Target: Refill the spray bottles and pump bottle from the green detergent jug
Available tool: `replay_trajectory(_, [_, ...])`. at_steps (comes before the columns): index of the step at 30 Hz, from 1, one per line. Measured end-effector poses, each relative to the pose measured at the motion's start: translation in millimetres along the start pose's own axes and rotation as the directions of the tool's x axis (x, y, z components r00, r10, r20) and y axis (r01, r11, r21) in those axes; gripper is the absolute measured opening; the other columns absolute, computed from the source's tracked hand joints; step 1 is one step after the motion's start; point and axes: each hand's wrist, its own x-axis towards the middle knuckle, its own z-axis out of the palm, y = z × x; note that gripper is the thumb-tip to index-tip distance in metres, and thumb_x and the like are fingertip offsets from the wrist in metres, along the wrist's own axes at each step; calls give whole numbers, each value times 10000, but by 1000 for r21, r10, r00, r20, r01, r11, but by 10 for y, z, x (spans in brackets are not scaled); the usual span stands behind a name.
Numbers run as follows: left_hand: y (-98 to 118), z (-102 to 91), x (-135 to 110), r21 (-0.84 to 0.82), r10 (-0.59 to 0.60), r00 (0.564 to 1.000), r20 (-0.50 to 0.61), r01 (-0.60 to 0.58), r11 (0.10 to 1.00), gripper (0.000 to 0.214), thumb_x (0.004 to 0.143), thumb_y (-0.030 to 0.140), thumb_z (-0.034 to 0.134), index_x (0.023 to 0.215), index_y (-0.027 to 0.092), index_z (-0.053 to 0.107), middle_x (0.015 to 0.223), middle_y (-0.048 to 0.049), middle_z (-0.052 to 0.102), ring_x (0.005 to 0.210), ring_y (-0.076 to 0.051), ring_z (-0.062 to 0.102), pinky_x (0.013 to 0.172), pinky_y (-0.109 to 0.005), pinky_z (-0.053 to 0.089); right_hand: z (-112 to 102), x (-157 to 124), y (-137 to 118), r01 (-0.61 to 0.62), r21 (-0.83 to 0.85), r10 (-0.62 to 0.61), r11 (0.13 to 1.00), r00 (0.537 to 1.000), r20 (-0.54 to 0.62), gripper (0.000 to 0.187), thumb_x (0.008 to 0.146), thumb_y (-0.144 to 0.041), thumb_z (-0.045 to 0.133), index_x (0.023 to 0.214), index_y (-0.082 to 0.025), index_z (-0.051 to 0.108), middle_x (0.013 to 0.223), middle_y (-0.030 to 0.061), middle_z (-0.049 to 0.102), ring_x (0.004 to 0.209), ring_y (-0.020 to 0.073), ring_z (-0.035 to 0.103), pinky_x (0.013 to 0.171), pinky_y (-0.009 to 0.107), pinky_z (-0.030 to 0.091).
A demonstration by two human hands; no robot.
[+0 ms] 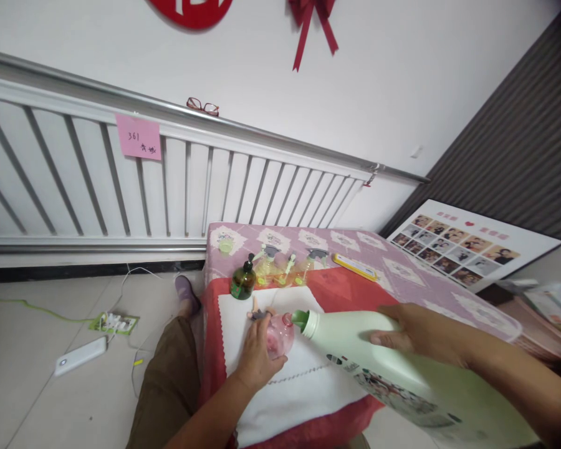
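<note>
My left hand (pixel 258 354) is wrapped round a small clear pink bottle (pixel 282 337) that stands on a white cloth (pixel 299 386). In my right hand (pixel 411 330) a large pale green detergent jug (pixel 378 355) is tipped on its side. Its green spout (pixel 300 319) is at the pink bottle's mouth; I cannot tell whether liquid is flowing. A dark spray head (pixel 260 313) lies just behind my left hand. Farther back stand a dark green pump bottle (pixel 244 279) and several clear bottles with yellowish liquid, among them a spray bottle (pixel 265 269).
A red cloth (pixel 350 290) lies under the white one on a table with a purple patterned cover (pixel 402 271). Toward the back sits a yellow flat box (pixel 354 267). A radiator (pixel 168 187) runs behind. On the floor are a power strip (pixel 115 323) and a white power bank (pixel 81 355).
</note>
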Motion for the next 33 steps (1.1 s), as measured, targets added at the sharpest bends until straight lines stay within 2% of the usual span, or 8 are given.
replay_trajectory(5, [11,-7,0,5,14,1000,10,-14,1000,962,588,254,733,1425,167,268,1404,-166,428,1331,-358,358,1116,-526,294,9,23,60,26,-13,-26,1000,999,-26,483,770,-681,513,837,-219,637,858,80,711,795,279,656,683,377,484])
replay_trajectory(14, [14,-1,-4,3,-4,1000,9,4,1000,949,590,260,731,1422,144,288,1413,-171,422,1336,-364,353,1118,-521,298,-17,13,20,0,-24,0,1000,1000,6,457,786,-664,510,859,-228,626,888,74,715,826,282,662,709,379,485])
replay_trajectory(23, [12,7,-9,-11,-5,1000,-6,5,1000,958,582,242,723,1427,159,278,1424,-160,412,1350,-358,339,1119,-520,297,-13,-3,-8,12,-29,-12,1000,1000,0,529,768,-716,484,855,-219,640,887,83,710,826,283,659,704,364,488])
replay_trajectory(33, [14,-5,4,-15,-6,1000,5,6,1000,954,582,261,720,1427,153,289,1420,-163,426,1338,-356,360,1121,-509,297,-8,15,29,-2,-39,2,999,1000,0,447,794,-653,510,837,-221,619,861,73,707,801,271,661,684,368,478])
